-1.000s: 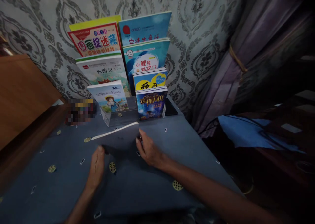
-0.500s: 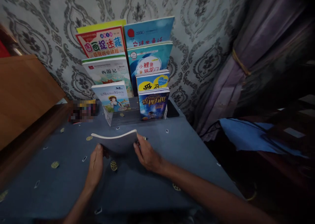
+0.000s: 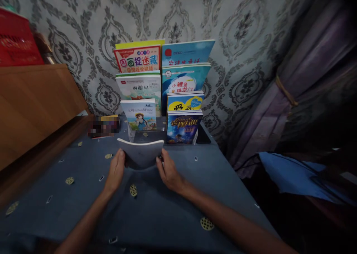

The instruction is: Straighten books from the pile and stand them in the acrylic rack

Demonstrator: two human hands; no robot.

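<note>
Between my two hands is a thin book (image 3: 142,155), held upright and bowed, its pale page edge on top and its plain dark side towards me. My left hand (image 3: 115,172) is closed on its left edge, and my right hand (image 3: 170,170) grips the right edge with thumb and fingers. Just beyond it stands a clear stepped rack (image 3: 131,135) of books. In its front row are a pale book with a drawn figure (image 3: 141,116) on the left and a dark blue book (image 3: 182,129) on the right. Taller books (image 3: 187,79) rise behind them.
A dark flat object (image 3: 203,135) lies right of the rack. To the left, a small blurred pile (image 3: 104,125) rests on the patterned blue tablecloth (image 3: 156,216). A wooden panel (image 3: 36,105) borders the left side; a tied curtain (image 3: 264,120) hangs at right.
My head view has shifted, so the rack sits lower and further right. Both hands still hold the book, which now appears nearer the rack's front, overlapping its lower left edge in view.
</note>
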